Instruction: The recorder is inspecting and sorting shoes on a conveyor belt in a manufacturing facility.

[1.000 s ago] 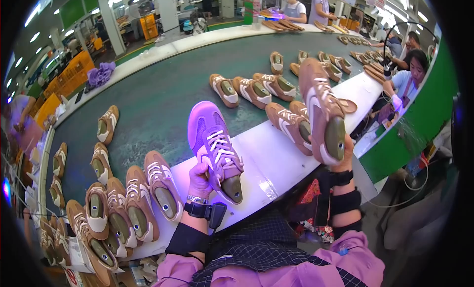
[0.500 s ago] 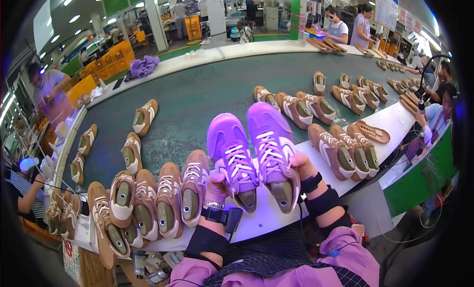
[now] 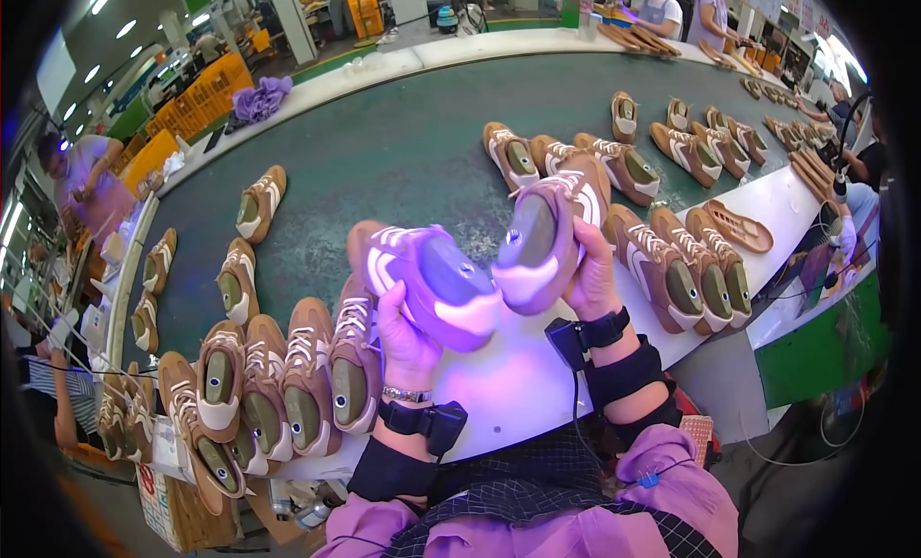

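My left hand (image 3: 409, 335) grips a tan sneaker (image 3: 427, 280), thumb along its side. The shoe is tipped sideways, with its pale heel and the last inside it showing. My right hand (image 3: 591, 270) is closed on a second tan sneaker (image 3: 549, 237), held with its heel toward me and its toe pointing up and away. The two heels nearly meet above the white ledge (image 3: 523, 390), under purple light. Left of my left hand stands a row of similar sneakers (image 3: 309, 376) with white laces. To the right of my right hand are several more sneakers (image 3: 672, 270).
A green conveyor belt (image 3: 365, 165) carries scattered sneakers beyond the ledge. A loose sole (image 3: 739, 228) lies on the right. Purple cloth (image 3: 261, 99) sits on the far rim, near orange crates (image 3: 201, 97). Co-workers (image 3: 712, 21) stand or sit around the line.
Both hands have turned the sneakers from toes up, laces facing me, to heels toward me. The shoes have tilted apart at the toes. The view has dipped slightly.
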The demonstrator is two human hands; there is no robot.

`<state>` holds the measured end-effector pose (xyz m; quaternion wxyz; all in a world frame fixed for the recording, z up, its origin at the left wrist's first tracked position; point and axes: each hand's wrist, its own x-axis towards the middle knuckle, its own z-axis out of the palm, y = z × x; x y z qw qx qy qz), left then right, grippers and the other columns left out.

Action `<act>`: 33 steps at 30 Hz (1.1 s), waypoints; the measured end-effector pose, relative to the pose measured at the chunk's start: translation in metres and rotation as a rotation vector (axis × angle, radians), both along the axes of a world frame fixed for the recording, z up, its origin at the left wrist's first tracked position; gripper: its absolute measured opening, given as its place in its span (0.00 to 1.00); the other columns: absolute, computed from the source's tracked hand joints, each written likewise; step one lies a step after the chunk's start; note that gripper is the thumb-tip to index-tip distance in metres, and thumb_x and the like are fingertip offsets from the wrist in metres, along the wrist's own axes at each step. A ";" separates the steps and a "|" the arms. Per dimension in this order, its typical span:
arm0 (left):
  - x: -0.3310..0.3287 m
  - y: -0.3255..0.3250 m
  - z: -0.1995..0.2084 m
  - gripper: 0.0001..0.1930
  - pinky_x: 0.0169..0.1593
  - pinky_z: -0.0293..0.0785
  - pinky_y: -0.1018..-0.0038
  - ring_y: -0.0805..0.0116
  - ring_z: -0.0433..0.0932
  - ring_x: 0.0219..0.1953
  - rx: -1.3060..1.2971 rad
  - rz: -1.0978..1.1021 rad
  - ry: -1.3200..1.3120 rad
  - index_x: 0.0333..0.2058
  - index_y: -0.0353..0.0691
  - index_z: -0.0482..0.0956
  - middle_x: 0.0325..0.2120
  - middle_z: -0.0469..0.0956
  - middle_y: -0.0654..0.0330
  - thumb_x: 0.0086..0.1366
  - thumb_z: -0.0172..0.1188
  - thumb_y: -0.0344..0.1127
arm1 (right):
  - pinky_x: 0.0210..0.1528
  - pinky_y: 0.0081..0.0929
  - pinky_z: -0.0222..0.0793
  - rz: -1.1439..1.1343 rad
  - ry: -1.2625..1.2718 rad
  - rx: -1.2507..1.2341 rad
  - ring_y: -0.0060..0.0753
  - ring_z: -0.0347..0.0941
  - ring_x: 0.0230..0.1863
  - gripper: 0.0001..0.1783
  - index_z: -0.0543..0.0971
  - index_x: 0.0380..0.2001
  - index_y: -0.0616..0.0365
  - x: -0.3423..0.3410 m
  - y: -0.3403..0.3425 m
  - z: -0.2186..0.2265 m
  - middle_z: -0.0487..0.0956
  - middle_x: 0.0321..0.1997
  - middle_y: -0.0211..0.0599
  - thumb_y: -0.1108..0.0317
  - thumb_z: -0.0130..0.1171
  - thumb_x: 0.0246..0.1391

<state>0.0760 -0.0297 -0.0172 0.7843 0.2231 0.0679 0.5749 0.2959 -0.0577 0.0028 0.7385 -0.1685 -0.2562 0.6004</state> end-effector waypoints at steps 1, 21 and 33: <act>-0.001 0.002 0.001 0.27 0.57 0.66 0.62 0.60 0.68 0.54 -0.038 0.024 -0.012 0.57 0.38 0.60 0.52 0.68 0.55 0.59 0.52 0.39 | 0.56 0.33 0.64 -0.072 0.004 -0.037 0.34 0.70 0.50 0.27 0.67 0.51 0.63 0.000 -0.002 0.000 0.73 0.49 0.40 0.60 0.55 0.51; -0.004 0.008 -0.004 0.25 0.46 0.78 0.67 0.65 0.74 0.46 -0.114 0.222 0.110 0.53 0.41 0.64 0.47 0.72 0.59 0.60 0.57 0.46 | 0.44 0.31 0.75 -0.259 -0.051 -0.156 0.30 0.75 0.43 0.25 0.69 0.49 0.59 -0.024 -0.017 0.003 0.76 0.45 0.38 0.53 0.54 0.54; -0.003 0.006 0.002 0.26 0.46 0.77 0.66 0.65 0.74 0.47 -0.102 0.239 0.144 0.54 0.42 0.63 0.47 0.71 0.59 0.61 0.56 0.46 | 0.45 0.32 0.75 -0.236 -0.059 -0.156 0.30 0.75 0.44 0.26 0.68 0.50 0.59 -0.028 -0.017 0.000 0.76 0.46 0.37 0.52 0.54 0.55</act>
